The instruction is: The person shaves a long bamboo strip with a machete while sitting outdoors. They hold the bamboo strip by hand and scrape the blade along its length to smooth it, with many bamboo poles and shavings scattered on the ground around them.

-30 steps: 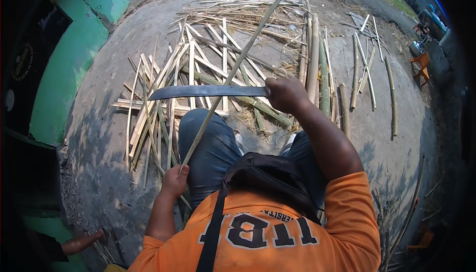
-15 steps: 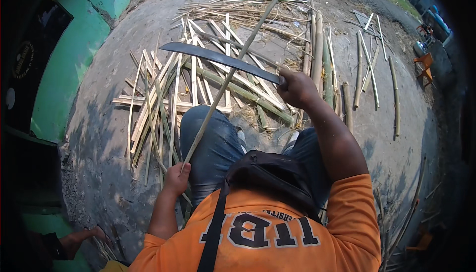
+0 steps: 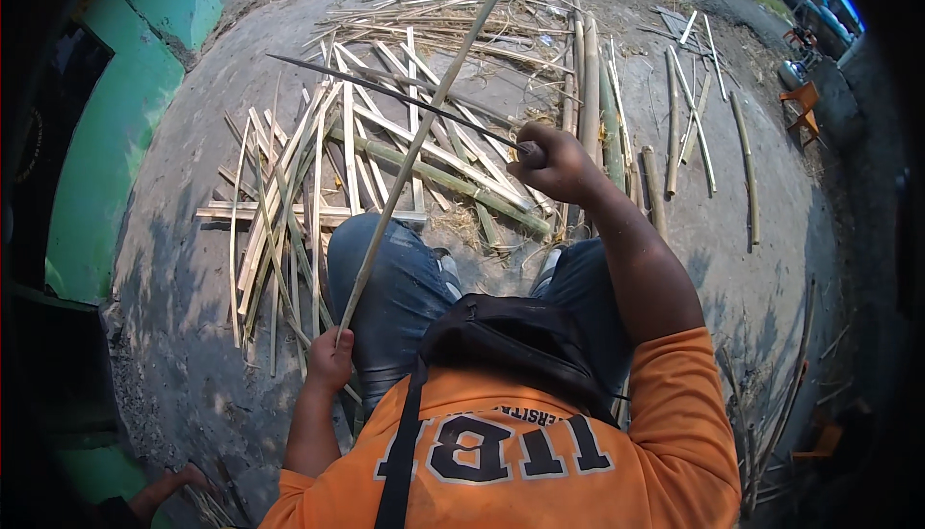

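Note:
My left hand (image 3: 330, 359) is closed around the near end of a long, thin bamboo strip (image 3: 412, 151). The strip slants up and away over my left knee to the far edge of the view. In my right hand (image 3: 559, 165), the fingers wrap the handle of a machete (image 3: 397, 95). Its long dark blade points left, seen nearly edge-on, and crosses the strip about halfway along; whether the two touch I cannot tell. Below the blade lies a heap of split bamboo strips (image 3: 289, 206) with a thicker green bamboo piece (image 3: 448, 180) across it.
More strips (image 3: 453, 33) lie farther off, beside long bamboo poles (image 3: 590, 86). Separate bamboo lengths (image 3: 745, 168) rest on the concrete to the right, near an orange chair (image 3: 802, 105). A green wall (image 3: 120, 144) stands at left. Another person's foot (image 3: 193, 479) shows at lower left.
The machete blade has turned from showing its flat side to nearly edge-on. Both hands and the strip appear slightly farther left, as does the whole scene. Both grips stay the same.

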The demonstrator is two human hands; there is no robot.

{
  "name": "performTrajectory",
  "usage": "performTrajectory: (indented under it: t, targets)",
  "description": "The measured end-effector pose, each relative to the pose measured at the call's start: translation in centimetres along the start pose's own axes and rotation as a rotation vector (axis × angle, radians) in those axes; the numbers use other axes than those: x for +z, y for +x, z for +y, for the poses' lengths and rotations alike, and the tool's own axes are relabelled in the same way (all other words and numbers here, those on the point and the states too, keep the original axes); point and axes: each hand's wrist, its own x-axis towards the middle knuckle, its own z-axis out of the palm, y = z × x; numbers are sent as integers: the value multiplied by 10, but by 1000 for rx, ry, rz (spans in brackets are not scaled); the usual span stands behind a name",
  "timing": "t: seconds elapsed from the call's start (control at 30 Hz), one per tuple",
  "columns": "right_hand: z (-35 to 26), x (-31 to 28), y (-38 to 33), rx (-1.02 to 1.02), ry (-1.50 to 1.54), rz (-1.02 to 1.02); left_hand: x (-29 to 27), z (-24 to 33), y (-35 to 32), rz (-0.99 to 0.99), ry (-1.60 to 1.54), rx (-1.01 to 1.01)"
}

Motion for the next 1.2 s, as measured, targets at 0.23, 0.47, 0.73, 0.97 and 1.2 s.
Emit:
performTrajectory:
  t: [0.23,0.47,0.73,0.97,1.2]
  targets:
    - [12,-4,-1,56,-46,40,2,5,-1,7,0,-25]
    - [10,-9,1,16,-129,0,2,5,-2,20,-19,-17]
    - [23,-10,0,-160,-428,154,0,15,-4,21,21,-35]
    - [32,-14,-3,-130,-512,146,0,12,-3,44,98,-3]
    - [32,-13,-7,-99,-528,190,0,15,-3,41,75,5]
